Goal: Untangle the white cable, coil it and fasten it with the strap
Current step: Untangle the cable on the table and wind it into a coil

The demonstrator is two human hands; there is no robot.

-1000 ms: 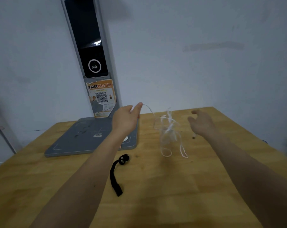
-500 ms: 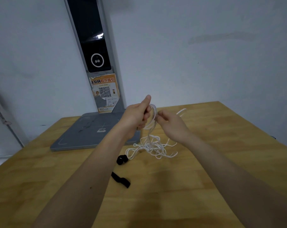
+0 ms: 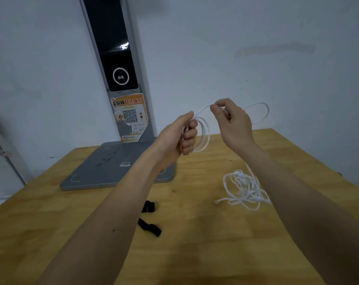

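My left hand (image 3: 181, 135) grips a few coiled loops of the white cable (image 3: 204, 134) above the table. To its right, my right hand (image 3: 232, 120) pinches the same cable; a loop arcs out past it toward the wall. The loose, tangled remainder of the cable lies on the wooden table (image 3: 195, 254), partly behind my right forearm. The black strap (image 3: 149, 226) lies flat on the table below my left forearm, which hides its middle.
A grey device with a flat base (image 3: 104, 167) and a tall dark panel (image 3: 112, 48) stands at the back left against the wall. An orange QR-code sticker (image 3: 130, 117) is on its post. The table's edges run at left and right.
My hands have risen and parted. The right hand has drawn a stretch of cable up and right, and the loose tangle now lies further right on the table.
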